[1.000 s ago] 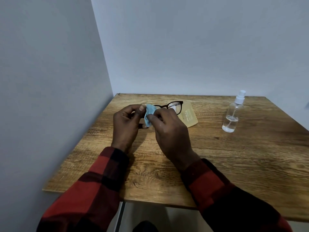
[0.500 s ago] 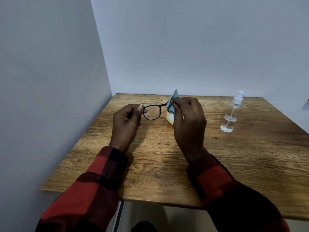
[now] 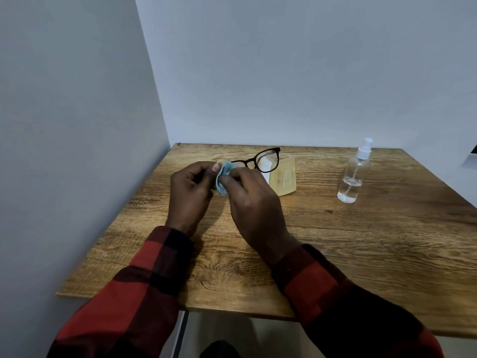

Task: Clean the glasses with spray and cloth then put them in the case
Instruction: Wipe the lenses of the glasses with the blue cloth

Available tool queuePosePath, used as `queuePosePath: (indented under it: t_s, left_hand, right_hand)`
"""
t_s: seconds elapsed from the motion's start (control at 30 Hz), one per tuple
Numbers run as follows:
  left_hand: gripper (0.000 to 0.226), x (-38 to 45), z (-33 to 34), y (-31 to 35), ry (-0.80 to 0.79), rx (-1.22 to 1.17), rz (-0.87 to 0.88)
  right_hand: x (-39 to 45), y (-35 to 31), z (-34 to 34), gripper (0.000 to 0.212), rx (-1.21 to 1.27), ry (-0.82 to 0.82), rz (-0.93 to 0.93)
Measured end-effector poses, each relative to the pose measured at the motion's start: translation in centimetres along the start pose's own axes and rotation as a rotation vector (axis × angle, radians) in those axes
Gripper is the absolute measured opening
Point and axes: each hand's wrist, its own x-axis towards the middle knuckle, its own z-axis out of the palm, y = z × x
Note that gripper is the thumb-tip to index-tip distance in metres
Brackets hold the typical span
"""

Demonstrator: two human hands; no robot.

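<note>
One pair dark-framed glasses (image 3: 260, 161) held above wooden table (image 3: 335, 241), centre-far. Left hand (image 3: 191, 195) pinches frame end; right hand (image 3: 254, 202) pinches one light-blue cloth (image 3: 222, 178) over left lens. One tan flat case (image 3: 284, 179) beneath, at 1 o'clock. One clear spray bottle (image 3: 355, 174) upright at 3 o'clock, well apart.

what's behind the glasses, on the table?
A tan case lies flat on the table behind the glasses, seen partly through the clear lens. The right hand and blue cloth cover its near-left part and the other lens.
</note>
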Motion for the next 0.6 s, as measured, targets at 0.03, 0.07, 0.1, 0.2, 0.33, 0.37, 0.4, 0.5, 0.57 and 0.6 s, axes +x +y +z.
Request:
queuePosePath:
  t_s: [0.03,0.07,0.1,0.2,0.33,0.37,0.4,0.5,0.57,0.6]
  left_hand:
    - [0.015,0.0,-0.1,0.0,-0.006,0.007,0.005]
    - [0.016,0.1,-0.2,-0.1,-0.015,0.023,0.009]
    - [0.017,0.1,-0.3,-0.3,-0.025,0.046,0.014]
    - [0.021,0.1,-0.4,-0.5,-0.03,0.084,0.014]
    - [0.024,0.1,-0.4,-0.4,-0.021,0.098,0.011]
    - [0.025,0.1,-0.4,-0.3,-0.017,0.087,0.009]
    - [0.026,0.1,-0.5,-0.4,-0.013,0.073,0.007]
    - [0.028,0.1,-0.6,-0.4,-0.009,0.05,0.006]
    - [0.028,0.2,-0.6,-0.4,-0.003,0.032,0.002]
    - [0.027,0.2,-0.6,-0.4,0.0,0.026,0.001]
  right_hand:
    - [0.1,0.1,-0.1,0.021,-0.006,0.008,0.013]
    - [0.2,0.2,-0.1,0.019,-0.015,0.017,0.032]
    - [0.3,0.4,-0.2,0.017,-0.033,0.03,0.057]
    - [0.8,1.9,-0.5,0.016,-0.084,0.078,0.155]
    - [1.2,4.2,-1.4,0.015,-0.113,0.153,0.267]
    - [1.2,4.7,-1.6,0.016,-0.11,0.177,0.285]
    - [1.2,5.1,-1.7,0.019,-0.092,0.195,0.306]
    - [1.3,5.8,-2.0,0.025,-0.023,0.23,0.357]
    - [1.2,5.9,-2.0,0.023,-0.001,0.243,0.356]
    - [1.2,5.8,-2.0,0.02,0.002,0.238,0.343]
